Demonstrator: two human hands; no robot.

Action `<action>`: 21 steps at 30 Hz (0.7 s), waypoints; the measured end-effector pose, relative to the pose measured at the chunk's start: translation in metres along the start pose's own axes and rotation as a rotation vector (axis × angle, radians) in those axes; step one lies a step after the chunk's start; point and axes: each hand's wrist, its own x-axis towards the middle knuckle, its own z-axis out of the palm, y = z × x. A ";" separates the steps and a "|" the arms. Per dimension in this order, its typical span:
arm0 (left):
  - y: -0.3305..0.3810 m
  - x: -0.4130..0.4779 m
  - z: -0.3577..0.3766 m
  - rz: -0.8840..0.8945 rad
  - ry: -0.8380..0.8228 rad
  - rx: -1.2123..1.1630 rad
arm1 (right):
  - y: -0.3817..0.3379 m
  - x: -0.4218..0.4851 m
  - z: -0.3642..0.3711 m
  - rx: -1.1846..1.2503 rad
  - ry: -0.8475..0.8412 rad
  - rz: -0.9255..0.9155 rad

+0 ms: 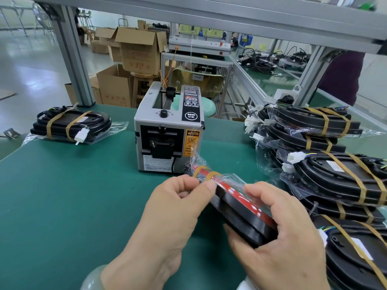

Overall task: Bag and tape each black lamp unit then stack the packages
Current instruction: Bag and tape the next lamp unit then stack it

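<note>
1. Your left hand [173,208] is at near centre, thumb and forefinger pinching the clear bag [231,181] just beside the two tan rubber bands [207,174] at the far end of the unit; the other fingers are curled in
2. Your right hand [278,237] grasps the near end of the black lamp unit [236,221], with the thumb on top over the plastic and the fingers wrapped under its edge
3. The black lamp unit is held over the green table mat [62,195], near and slightly right of centre, tilted on its edge so that a red strip [238,192] along it faces up; it runs from your right hand away toward the far left
4. The clear bag covers the unit, and its loose end sticks up past the rubber bands, in front of the lower right corner of the tape dispenser [167,130]
5. The tape dispenser stands upright on the mat just beyond your hands, grey with a black panel and an orange caution label facing you
6. At far left on the mat lies one bagged package [71,124], a black unit with two tan bands and a white connector [80,135] at its near side, well apart from the dispenser
7. On the right a pile of banded lamp units [335,178] in clear plastic stretches from far to near, the units overlapping one another
8. Beyond the table stand cardboard boxes [136,49], past a grey frame post [71,55]
</note>
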 end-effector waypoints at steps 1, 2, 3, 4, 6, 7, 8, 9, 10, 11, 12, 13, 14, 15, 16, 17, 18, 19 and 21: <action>0.000 0.001 0.000 -0.006 0.006 -0.009 | 0.000 -0.001 0.000 -0.009 -0.001 -0.002; -0.001 0.001 0.001 -0.004 0.016 -0.001 | 0.000 -0.001 0.001 -0.019 0.000 -0.002; -0.002 0.001 0.003 0.008 0.031 0.022 | 0.000 -0.001 0.001 -0.026 0.003 0.000; -0.003 0.000 0.004 0.019 0.052 0.050 | -0.001 -0.001 0.002 -0.026 0.008 0.005; -0.005 -0.001 0.007 0.045 0.063 0.113 | -0.003 -0.001 0.002 -0.006 0.014 0.024; -0.007 0.000 0.007 0.055 0.046 0.143 | -0.003 -0.001 0.001 0.007 0.011 0.036; -0.008 0.001 0.006 0.051 0.029 0.165 | -0.004 0.000 0.001 0.016 0.008 0.046; -0.009 0.004 0.005 0.041 0.022 0.173 | -0.004 0.000 0.000 0.018 0.006 0.052; -0.009 0.007 0.004 0.018 0.023 0.167 | -0.004 0.001 -0.001 0.016 0.000 0.053; -0.009 0.009 0.002 0.000 0.019 0.149 | -0.004 0.002 -0.002 0.009 -0.012 0.049; -0.008 0.012 0.001 -0.018 0.016 0.118 | -0.005 0.004 -0.003 0.000 -0.030 0.042; -0.008 0.015 0.000 -0.023 0.015 0.084 | -0.006 0.005 -0.004 -0.010 -0.049 0.037; -0.007 0.017 -0.001 -0.019 0.024 0.061 | -0.006 0.006 -0.005 -0.019 -0.063 0.034; -0.007 0.018 -0.001 0.002 0.039 0.058 | -0.006 0.008 -0.006 -0.024 -0.074 0.038; -0.008 0.019 -0.001 0.032 0.066 0.081 | -0.006 0.009 -0.007 -0.028 -0.084 0.045; -0.010 0.020 -0.002 0.069 0.102 0.129 | -0.005 0.010 -0.009 -0.033 -0.096 0.050; -0.010 0.019 -0.004 0.109 0.154 0.198 | -0.003 0.012 -0.011 -0.044 -0.108 0.049; -0.010 0.017 -0.008 0.174 0.176 0.280 | -0.002 0.015 -0.013 -0.056 -0.122 0.045; -0.007 0.011 -0.015 0.406 0.077 0.461 | -0.001 0.024 -0.019 -0.080 -0.169 0.035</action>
